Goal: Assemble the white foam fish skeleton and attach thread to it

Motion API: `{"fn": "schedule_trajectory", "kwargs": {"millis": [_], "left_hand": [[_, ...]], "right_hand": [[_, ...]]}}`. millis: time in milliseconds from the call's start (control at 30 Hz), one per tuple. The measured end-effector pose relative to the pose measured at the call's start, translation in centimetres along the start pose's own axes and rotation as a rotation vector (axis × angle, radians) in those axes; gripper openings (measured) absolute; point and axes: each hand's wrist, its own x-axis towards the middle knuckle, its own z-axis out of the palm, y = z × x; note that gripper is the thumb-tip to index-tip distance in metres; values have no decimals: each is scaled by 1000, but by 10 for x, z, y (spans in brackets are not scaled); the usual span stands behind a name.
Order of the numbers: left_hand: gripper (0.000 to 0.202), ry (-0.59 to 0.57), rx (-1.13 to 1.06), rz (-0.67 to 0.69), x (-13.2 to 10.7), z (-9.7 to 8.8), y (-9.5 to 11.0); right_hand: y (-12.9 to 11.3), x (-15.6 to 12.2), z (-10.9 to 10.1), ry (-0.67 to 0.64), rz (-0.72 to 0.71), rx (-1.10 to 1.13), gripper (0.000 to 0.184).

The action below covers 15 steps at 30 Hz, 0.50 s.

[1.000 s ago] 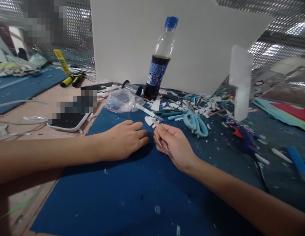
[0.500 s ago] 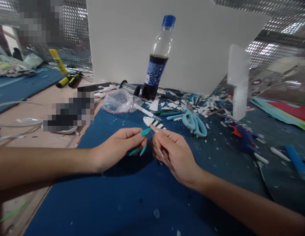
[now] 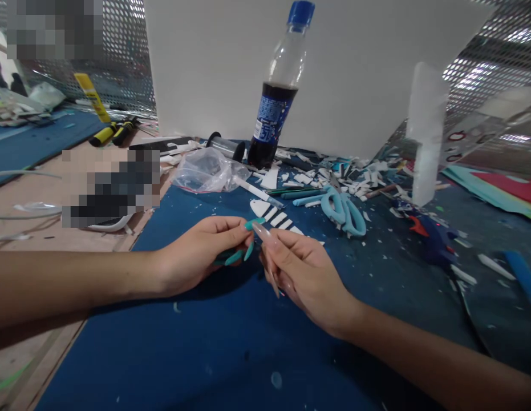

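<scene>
My left hand (image 3: 220, 245), with long teal nails, is closed in a pinch of thumb and forefinger. Its fingertips meet those of my right hand (image 3: 303, 268), whose long pale nails are pinched together too. Whatever lies between the fingertips is too small or hidden to make out. Just beyond my hands, white fish-shaped pieces (image 3: 260, 208) lie in a slanting row on the blue mat (image 3: 197, 354): a rounded head and several short strips. My right hand partly hides the row's near end. A white pen-like stick (image 3: 252, 189) rests behind them.
Light-blue scissors (image 3: 344, 211) and white scraps (image 3: 372, 177) lie behind my right hand. A cola bottle (image 3: 276, 108) stands before a white board (image 3: 359, 74). The glue gun (image 3: 434, 237) and its cord are at right. A plastic bag (image 3: 207, 171) and a spool (image 3: 226, 148) sit behind my left hand.
My fingertips have shifted slightly, with the right thumb now against the left fingertips. More of the white strips shows beyond my right hand. The view has tilted a little.
</scene>
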Motion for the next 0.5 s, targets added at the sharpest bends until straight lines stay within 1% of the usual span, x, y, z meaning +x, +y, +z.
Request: {"fn": "schedule_trajectory", "kwargs": {"millis": [100, 167, 333, 500], "left_hand": [[21, 8, -71, -59, 0, -2, 1], [19, 9, -99, -75, 0, -3, 2], [20, -25, -103, -88, -1, 1, 3], [24, -47, -77, -77, -2, 3, 4]], "right_hand": [[0, 1, -1, 6, -13, -38, 43], [1, 0, -1, 15, -21, -58, 44], [1, -1, 0, 49, -42, -119, 40], [1, 0, 1, 20, -65, -62, 41]]}}
